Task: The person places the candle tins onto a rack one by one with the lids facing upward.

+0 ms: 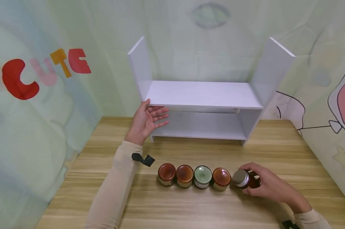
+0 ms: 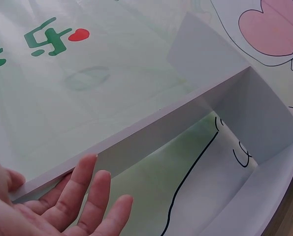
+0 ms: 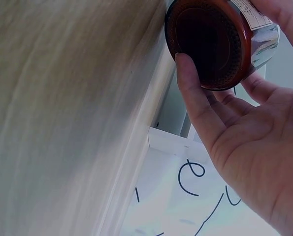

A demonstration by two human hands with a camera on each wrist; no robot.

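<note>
My right hand holds a brown glass jar with a silver lid, fingers and thumb around its side. The jar is tipped, its lid toward the row of jars and its dark base facing the right wrist camera. To its left stand a green jar and several amber-brown jars in a row, glossy round tops up. At the white shelf, my left hand holds the front left edge of the upper board, thumb above and index finger below; the other fingers are spread.
The shelf has two levels and tall side panels, standing at the back of the wooden table. Behind it hangs a printed cloth backdrop with letters and a balloon drawing on the sides.
</note>
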